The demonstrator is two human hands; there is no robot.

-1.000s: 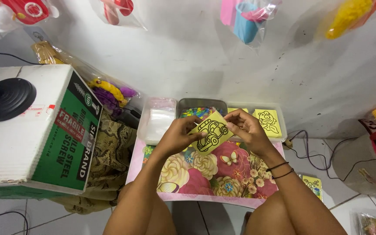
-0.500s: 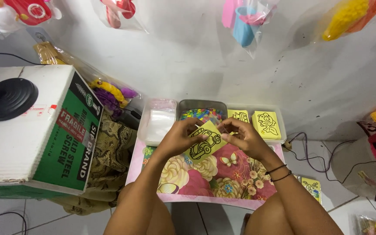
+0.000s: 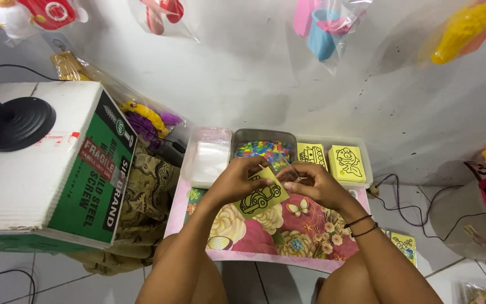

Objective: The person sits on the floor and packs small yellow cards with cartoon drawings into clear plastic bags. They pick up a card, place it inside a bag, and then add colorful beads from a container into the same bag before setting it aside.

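From my feed, at the far left a white and green cardboard box (image 3: 46,174) stands on the floor, with a black round lamp base (image 3: 15,123) resting on its top. Between the box and the desk lies a heap of brown patterned cloth (image 3: 142,197), and behind it a clear bag of yellow and purple toys (image 3: 147,115) leans at the wall.

The low desk (image 3: 265,250) has a pink floral top. Along its back edge sit three containers: a clear tub of white sheets (image 3: 208,157) at the back left corner, a grey tub of many-coloured small pieces (image 3: 262,147) beside it, and a clear tray holding two stacks of yellow picture cards (image 3: 333,159) toward the back right corner.

My left hand (image 3: 237,181) pinches the yellow card with a black car outline (image 3: 261,194) at its upper left, thumb and fingers pressed on it, holding it tilted just above the middle of the desk. My right hand (image 3: 313,183) meets it at the card's upper right corner, fingertips pinched together there around a thin clear film; whether they also grip the card I cannot tell. Two dark bands circle the right wrist.

Off the desk's front right corner, another yellow card (image 3: 403,246) lies on the floor, with black cables (image 3: 417,208) nearby.
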